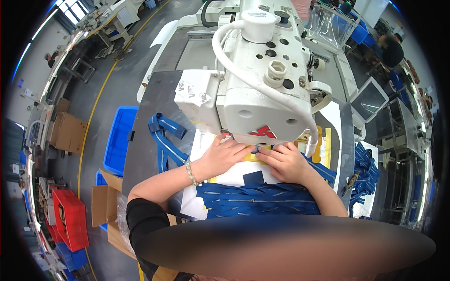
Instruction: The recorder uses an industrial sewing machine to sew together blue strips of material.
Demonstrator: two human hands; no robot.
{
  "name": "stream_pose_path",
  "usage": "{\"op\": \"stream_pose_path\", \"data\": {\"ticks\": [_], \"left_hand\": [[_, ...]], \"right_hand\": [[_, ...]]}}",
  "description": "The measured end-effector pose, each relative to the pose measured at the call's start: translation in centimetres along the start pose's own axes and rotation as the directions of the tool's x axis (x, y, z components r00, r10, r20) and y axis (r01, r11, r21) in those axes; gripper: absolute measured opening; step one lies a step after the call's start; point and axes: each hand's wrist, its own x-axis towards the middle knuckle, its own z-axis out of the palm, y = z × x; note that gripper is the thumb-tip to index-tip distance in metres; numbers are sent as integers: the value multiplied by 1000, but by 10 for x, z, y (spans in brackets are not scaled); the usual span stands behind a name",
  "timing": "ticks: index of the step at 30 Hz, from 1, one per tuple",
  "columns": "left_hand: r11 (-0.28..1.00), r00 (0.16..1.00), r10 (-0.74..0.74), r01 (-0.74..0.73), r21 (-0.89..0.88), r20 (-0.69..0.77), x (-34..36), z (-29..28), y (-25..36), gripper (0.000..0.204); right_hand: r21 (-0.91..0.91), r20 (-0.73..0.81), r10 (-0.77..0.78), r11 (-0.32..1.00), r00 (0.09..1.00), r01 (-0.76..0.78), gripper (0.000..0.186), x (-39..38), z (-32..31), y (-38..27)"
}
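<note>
Both my hands are together under the front of a white industrial sewing machine (267, 103). My left hand (222, 157), with a beaded bracelet at its wrist, has its fingers bent down on a blue zipper strip (164, 140). My right hand (286, 161) meets it with bent fingers on the same strip, its thumb side close to the left fingertips. Beneath them shows a yellow-edged template (251, 157) on a white sheet. The machine head partly hides the fingertips and the needle area. Closer to me lies a layer of blue zipper strips (258, 200).
More blue zipper strips (365, 168) are heaped at the right, beside small metal snips (350, 181). A tilted screen (370, 99) stands right of the machine. At the left are a blue bin (120, 140), an open cardboard box (105, 199) and a red crate (72, 219).
</note>
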Motion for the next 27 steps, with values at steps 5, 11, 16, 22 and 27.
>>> {"op": "stream_pose_path", "data": {"ticks": [5, 11, 16, 22, 27], "left_hand": [[1000, 1000, 10, -10, 1, -17, 0, -2, 1, 45], [999, 1000, 20, -21, 48, 21, 4, -9, 2, 43], [1000, 1000, 13, -13, 23, 9, 2, -4, 2, 43], [999, 999, -21, 23, -34, 48, 2, -8, 3, 42], [999, 998, -23, 25, -23, 53, 2, -7, 3, 42]], "right_hand": [[5, -85, -28, 1000, 996, 29, 42, 1, 0, 1], [26, -116, -29, 999, 993, 32, 37, -5, -4, 2], [56, -116, -19, 998, 993, 26, 35, -6, -3, 3], [72, -114, -18, 997, 993, 26, 35, -5, -1, 2], [35, -72, -29, 999, 997, 32, 34, -2, -5, 2]]}}
